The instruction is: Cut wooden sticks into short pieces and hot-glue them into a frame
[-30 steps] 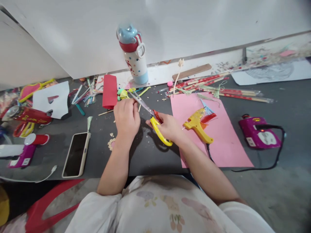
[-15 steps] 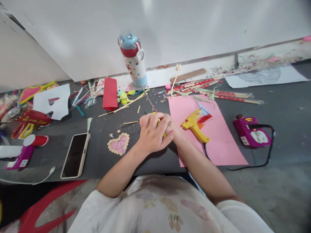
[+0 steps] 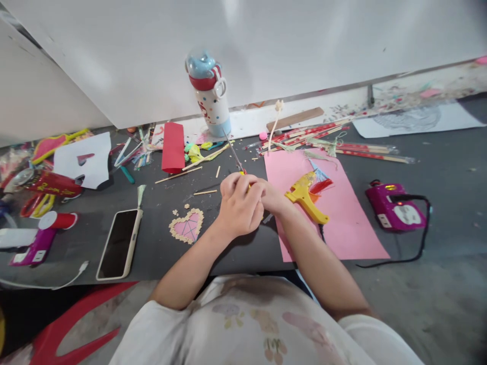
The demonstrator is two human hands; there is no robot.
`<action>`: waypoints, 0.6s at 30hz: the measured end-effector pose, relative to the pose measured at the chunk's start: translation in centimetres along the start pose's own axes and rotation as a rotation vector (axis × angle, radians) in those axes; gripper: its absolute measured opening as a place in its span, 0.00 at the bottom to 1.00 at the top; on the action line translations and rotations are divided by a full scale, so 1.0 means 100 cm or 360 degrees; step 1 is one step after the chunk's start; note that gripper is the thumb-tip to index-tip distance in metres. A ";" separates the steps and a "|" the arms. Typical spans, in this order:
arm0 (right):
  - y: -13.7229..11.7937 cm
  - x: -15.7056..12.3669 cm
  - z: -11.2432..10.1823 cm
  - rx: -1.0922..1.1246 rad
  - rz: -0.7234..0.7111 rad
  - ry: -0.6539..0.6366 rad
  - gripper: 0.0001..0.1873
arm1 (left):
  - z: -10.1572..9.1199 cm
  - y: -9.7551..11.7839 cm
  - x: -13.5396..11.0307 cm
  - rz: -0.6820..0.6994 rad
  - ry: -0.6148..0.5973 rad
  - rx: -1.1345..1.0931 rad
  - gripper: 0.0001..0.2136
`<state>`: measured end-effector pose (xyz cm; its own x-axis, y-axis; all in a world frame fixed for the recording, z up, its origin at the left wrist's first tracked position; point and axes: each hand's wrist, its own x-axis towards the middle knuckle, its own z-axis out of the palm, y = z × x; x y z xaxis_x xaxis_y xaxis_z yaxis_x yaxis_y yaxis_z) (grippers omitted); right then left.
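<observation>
My left hand [image 3: 240,205] is closed over the yellow handles of a pair of scissors [image 3: 236,158], whose metal blades point up and away. Pressed against it from the right, my right hand [image 3: 271,196] is closed around the same handles, with most of its fingers hidden behind the left. A heart-shaped piece [image 3: 186,226] with a pink middle, crossed threads and a beaded-looking rim lies left of my hands. To their right, a yellow glue gun [image 3: 304,195] rests on a sheet of pink paper [image 3: 350,228]. Thin wooden sticks [image 3: 205,192] lie nearby.
A child's water bottle [image 3: 213,104] stands at the back by the white wall. On the left are a phone [image 3: 118,243], a red can [image 3: 53,183], red thread [image 3: 59,220] and a red paper [image 3: 173,147]. A purple power box [image 3: 395,208] with a black cord sits right.
My two hands have shifted slightly around the scissors' handles, and the left thumb has tucked in. The blades still point away; the things on the table have stayed put.
</observation>
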<state>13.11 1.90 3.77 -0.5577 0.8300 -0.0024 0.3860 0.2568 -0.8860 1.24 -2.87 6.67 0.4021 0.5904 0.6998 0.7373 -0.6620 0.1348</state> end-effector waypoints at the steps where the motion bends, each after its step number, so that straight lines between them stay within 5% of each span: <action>1: -0.001 0.000 0.000 0.0010 0.0022 -0.0015 0.07 | 0.000 -0.001 0.000 0.0008 0.0007 -0.0023 0.08; 8: -0.003 -0.004 0.004 0.0336 0.0113 0.0149 0.06 | -0.003 -0.003 0.002 0.0040 0.0045 -0.0113 0.11; 18: -0.021 -0.006 0.009 0.0322 0.0235 0.0277 0.05 | -0.008 0.007 -0.001 -0.0176 0.0141 -0.0436 0.09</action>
<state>11.99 0.45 5.24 -0.3653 0.9279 -0.0741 0.2896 0.0376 -0.9564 1.30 -3.73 7.21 0.2701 0.6312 0.7271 0.5955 -0.7029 0.3890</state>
